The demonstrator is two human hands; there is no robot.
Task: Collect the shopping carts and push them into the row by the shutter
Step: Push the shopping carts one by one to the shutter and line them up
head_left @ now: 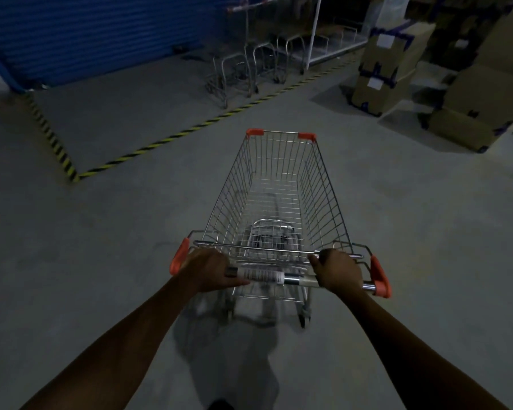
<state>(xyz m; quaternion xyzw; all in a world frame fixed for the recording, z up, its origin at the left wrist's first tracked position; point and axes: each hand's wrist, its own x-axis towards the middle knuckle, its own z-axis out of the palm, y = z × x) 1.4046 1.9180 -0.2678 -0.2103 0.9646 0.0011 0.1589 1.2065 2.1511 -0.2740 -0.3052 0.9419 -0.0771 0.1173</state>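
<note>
Left hand [211, 269] and right hand [339, 272] grasping shopping cart [279, 202] handle, blue shutter [101, 34] ahead left

the shutter [101, 34] is ribbed blue. floor tape [172, 137] runs in yellow and black diagonal stripes over grey concrete [101, 261]. the shopping cart [279, 187] is silver wire with orange corner caps [254, 132] and orange handle ends [379, 276]. the cardboard boxes [382, 69] are tan, banded in dark blue tape.

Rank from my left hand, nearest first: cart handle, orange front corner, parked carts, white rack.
1. Cart handle, gripped by the left hand.
2. Orange front corner, straight ahead.
3. Parked carts, by the shutter.
4. White rack, behind them.
</note>
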